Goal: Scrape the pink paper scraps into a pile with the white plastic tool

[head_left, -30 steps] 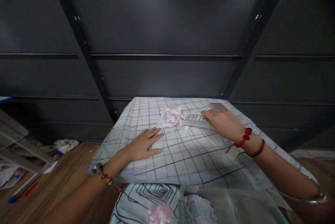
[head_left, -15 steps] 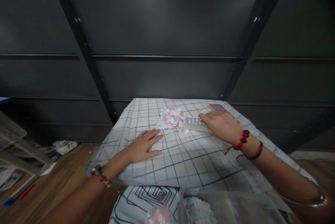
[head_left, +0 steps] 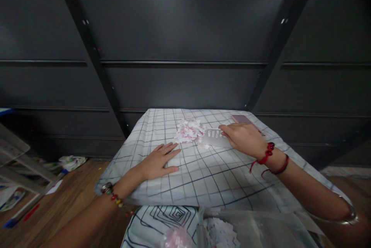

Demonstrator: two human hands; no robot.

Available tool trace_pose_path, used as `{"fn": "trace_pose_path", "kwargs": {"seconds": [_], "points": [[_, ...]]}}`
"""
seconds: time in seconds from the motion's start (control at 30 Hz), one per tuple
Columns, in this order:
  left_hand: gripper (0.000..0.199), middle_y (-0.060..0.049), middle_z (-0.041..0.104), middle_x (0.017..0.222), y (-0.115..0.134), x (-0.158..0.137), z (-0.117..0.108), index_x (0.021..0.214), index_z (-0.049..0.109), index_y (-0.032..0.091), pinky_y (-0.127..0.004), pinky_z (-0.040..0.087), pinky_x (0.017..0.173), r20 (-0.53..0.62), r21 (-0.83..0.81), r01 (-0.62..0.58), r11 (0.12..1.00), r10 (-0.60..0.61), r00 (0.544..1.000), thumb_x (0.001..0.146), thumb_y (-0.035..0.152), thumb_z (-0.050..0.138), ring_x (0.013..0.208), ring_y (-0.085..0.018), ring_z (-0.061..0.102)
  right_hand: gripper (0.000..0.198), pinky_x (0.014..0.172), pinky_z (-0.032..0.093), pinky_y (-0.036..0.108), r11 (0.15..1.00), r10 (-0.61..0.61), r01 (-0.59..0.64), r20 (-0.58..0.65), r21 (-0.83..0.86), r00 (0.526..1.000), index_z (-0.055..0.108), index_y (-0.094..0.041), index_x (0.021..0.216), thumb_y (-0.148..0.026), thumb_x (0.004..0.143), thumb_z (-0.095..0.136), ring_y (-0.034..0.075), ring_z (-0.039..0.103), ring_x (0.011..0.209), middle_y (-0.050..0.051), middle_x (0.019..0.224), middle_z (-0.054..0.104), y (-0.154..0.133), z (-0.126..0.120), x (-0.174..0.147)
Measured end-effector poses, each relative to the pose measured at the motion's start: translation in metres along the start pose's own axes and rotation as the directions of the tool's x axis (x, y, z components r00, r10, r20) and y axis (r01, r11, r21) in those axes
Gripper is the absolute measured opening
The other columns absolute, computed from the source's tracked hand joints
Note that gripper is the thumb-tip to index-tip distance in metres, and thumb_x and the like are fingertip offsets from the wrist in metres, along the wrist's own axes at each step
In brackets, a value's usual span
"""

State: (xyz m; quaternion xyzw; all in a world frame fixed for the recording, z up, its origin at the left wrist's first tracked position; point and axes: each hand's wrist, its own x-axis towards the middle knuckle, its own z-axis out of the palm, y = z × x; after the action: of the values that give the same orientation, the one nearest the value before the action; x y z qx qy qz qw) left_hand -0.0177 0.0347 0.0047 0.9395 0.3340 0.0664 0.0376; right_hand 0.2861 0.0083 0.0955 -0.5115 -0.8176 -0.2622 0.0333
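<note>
My left hand (head_left: 160, 161) lies flat on the checked cloth (head_left: 199, 178), fingers spread, holding nothing. Just beyond its fingertips is a loose heap of paper scraps (head_left: 189, 130), white and pink. My right hand (head_left: 245, 138) is closed around the end of a flat pale scraper (head_left: 213, 140) with a row of slots along its top. The scraper's left end meets the right side of the heap, over a few stray scraps. Behind my right hand a pinkish phone-like slab (head_left: 241, 119) is partly covered by it.
Close to me, a clear plastic box (head_left: 261, 225) holds more scraps, beside a pink bundle (head_left: 177, 238) on a patterned cloth (head_left: 145, 221). A dark panelled wall (head_left: 185, 85) rises behind the table. At left, a pale rack (head_left: 26, 163) stands on the wooden floor.
The scraper has tilted a little in my right hand, and its left end has shifted slightly left over the stray scraps. My left hand has stayed in place.
</note>
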Motion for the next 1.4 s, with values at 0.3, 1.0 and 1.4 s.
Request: {"fn": "trace_pose_path", "kwargs": {"seconds": [0.3,1.0,1.4], "points": [[0.058,-0.009,0.026,0.143,0.001,0.000,-0.001,0.135,0.032,0.023,-0.048,0.020,0.104,-0.003,-0.006,-0.005,1.000,0.005,1.000,0.087,0.054,0.042,0.129,-0.030,0.024,0.023,0.060,0.035,0.028,0.999,-0.006,0.007,-0.025,0.032,1.000,0.059,-0.015,0.087,-0.015,0.084,0.037,0.017,0.059,0.069,0.007,0.073,0.066,-0.003,0.001,0.001],[0.058,-0.007,0.025,0.144,0.000,0.000,0.000,0.136,0.030,0.024,-0.047,0.019,0.105,-0.007,0.009,-0.005,1.000,0.005,1.000,0.087,0.054,0.041,0.129,-0.029,0.024,0.024,0.064,0.039,0.028,0.990,-0.088,0.095,-0.073,0.104,0.993,0.060,-0.015,0.089,-0.018,0.085,0.037,0.016,0.060,0.071,0.006,0.075,0.066,-0.011,-0.009,-0.011],[0.060,-0.009,0.024,0.144,-0.001,-0.001,0.001,0.136,0.031,0.022,-0.046,0.019,0.105,-0.001,0.004,0.000,1.000,0.000,1.000,0.087,0.057,0.039,0.130,-0.029,0.023,0.024,0.059,0.038,0.027,0.997,-0.060,0.064,-0.100,0.036,0.993,0.060,-0.016,0.085,-0.019,0.084,0.036,0.016,0.059,0.063,0.005,0.068,0.065,-0.002,-0.007,-0.026]]}}
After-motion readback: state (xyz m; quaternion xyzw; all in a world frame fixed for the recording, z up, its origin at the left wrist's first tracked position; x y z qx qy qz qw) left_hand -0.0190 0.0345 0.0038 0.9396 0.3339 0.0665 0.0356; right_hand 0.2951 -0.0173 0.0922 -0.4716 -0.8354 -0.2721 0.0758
